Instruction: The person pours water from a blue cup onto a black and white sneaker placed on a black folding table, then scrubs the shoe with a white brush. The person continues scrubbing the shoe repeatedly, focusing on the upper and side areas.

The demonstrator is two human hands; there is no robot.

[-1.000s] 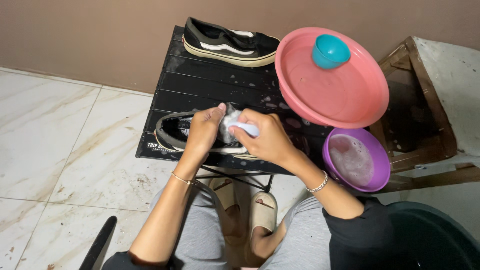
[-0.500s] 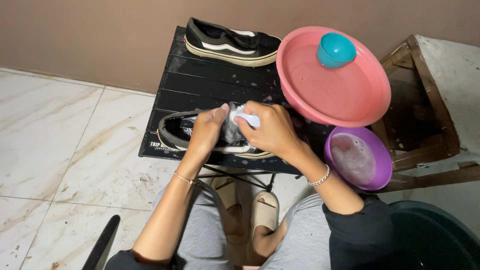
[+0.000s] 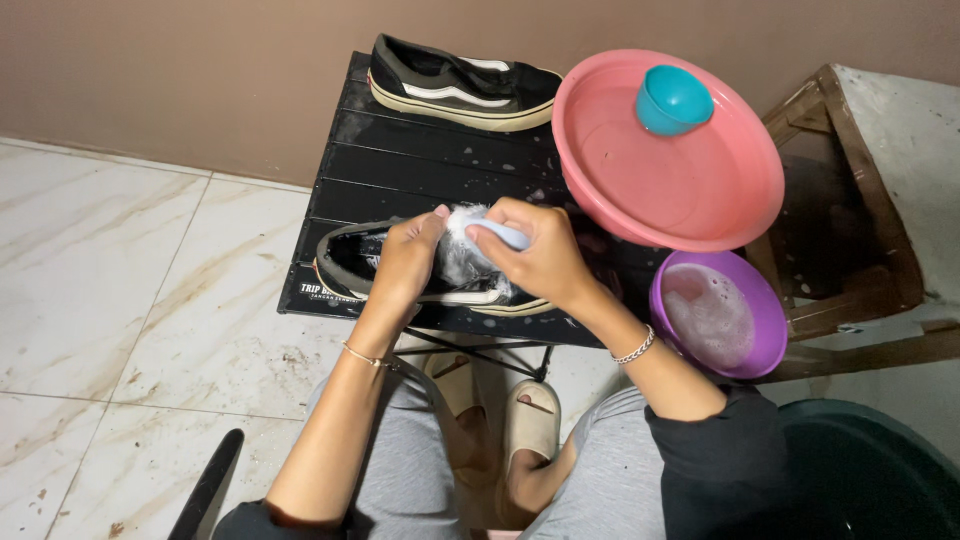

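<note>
A black sneaker with a white stripe (image 3: pixel 350 262) lies on its side on the near edge of a small black slatted table (image 3: pixel 420 160). My left hand (image 3: pixel 405 262) grips its middle and holds it down. My right hand (image 3: pixel 535 258) is closed on a light-coloured brush (image 3: pixel 497 234) pressed into white foam on the shoe's upper. A second matching sneaker (image 3: pixel 455 85) stands upright at the table's far edge.
A large pink basin (image 3: pixel 690 190) holding a teal cup (image 3: pixel 672 100) overhangs the table's right side. A purple bowl (image 3: pixel 765 300) of soapy water sits to the right. A wooden stool (image 3: pixel 850 180) and dark green tub (image 3: pixel 870 470) are further right. Sandalled feet rest below on tiled floor.
My right hand has shifted the brush slightly across the foamy upper of the shoe. My left hand keeps its hold on the sneaker. The view has drifted a little.
</note>
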